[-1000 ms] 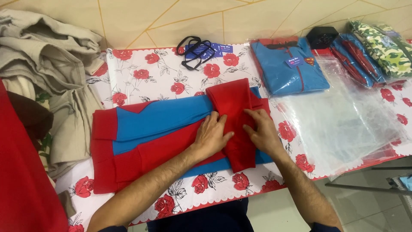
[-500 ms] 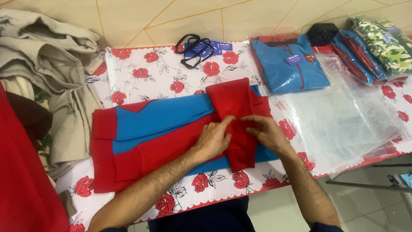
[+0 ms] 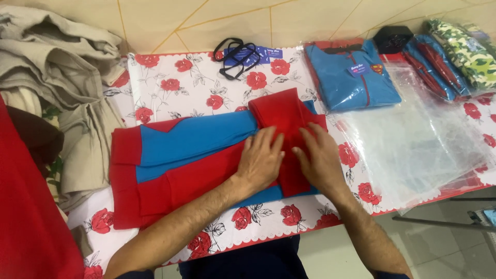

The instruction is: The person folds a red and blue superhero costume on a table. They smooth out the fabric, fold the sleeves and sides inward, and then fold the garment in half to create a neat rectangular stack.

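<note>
A red and blue garment (image 3: 181, 155) lies partly folded on a table with a white cloth printed with red roses (image 3: 175, 82). Its red hood or top part (image 3: 284, 113) is folded over at the right end. My left hand (image 3: 261, 160) presses flat on the garment near the fold, fingers spread. My right hand (image 3: 320, 157) lies flat beside it on the red folded part, fingers spread. Neither hand grips anything.
Clear plastic bags (image 3: 418, 144) lie to the right. A folded blue garment in a bag (image 3: 351, 77) and more bagged garments (image 3: 449, 57) sit at the back right. Black straps (image 3: 235, 57) lie at the back. Beige clothes (image 3: 57, 77) pile at the left; red cloth (image 3: 31, 232) is near left.
My hands shifted slightly on the fold, from pinching the red fabric together to lying flat side by side. The garment stayed in place.
</note>
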